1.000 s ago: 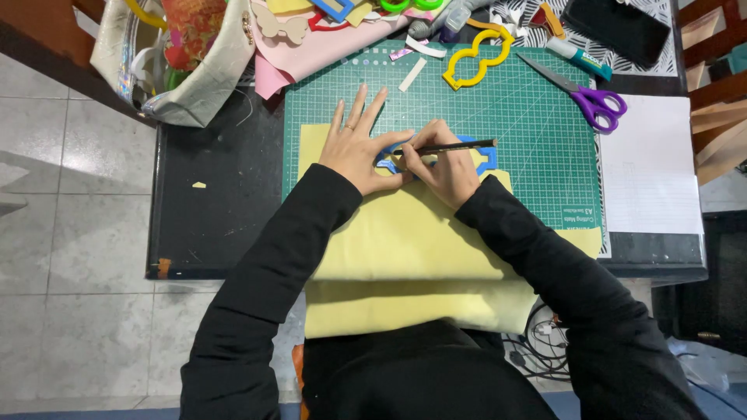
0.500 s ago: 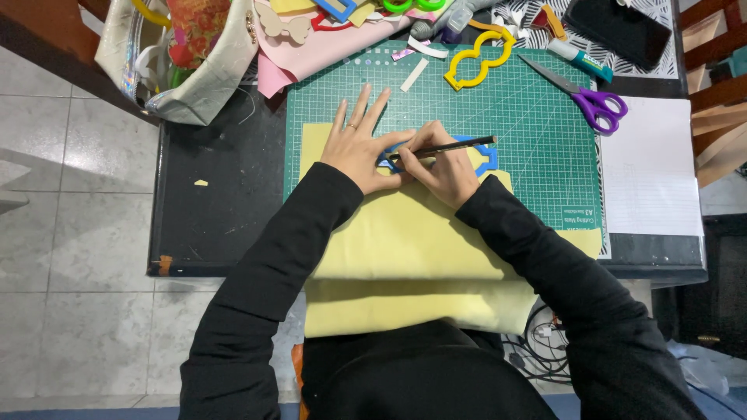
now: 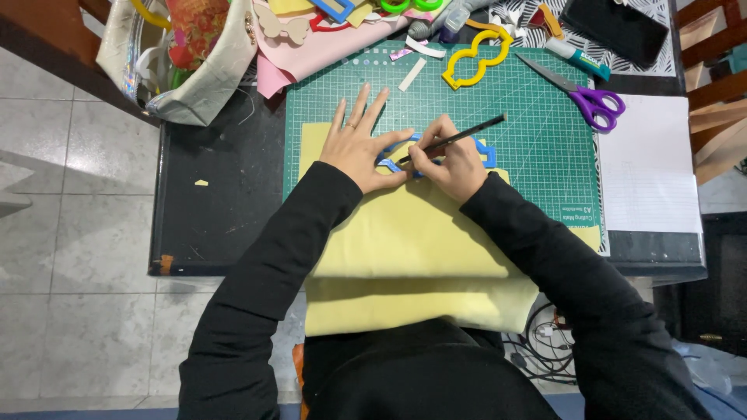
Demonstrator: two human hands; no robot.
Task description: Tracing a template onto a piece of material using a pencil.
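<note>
I see my left hand [image 3: 359, 146] spread flat, fingers apart, pressing a blue template [image 3: 436, 155] down on the yellow felt sheet [image 3: 405, 233]. My right hand [image 3: 451, 162] is closed around a black pencil [image 3: 459, 138], its tip meeting the template's edge just beside the left thumb. The felt lies over the green cutting mat [image 3: 545, 132] and hangs off the bench's [image 3: 218, 210] near edge. On the mat, well apart from both hands, lie a yellow template [image 3: 475, 58] and purple-handled scissors [image 3: 587, 97].
</note>
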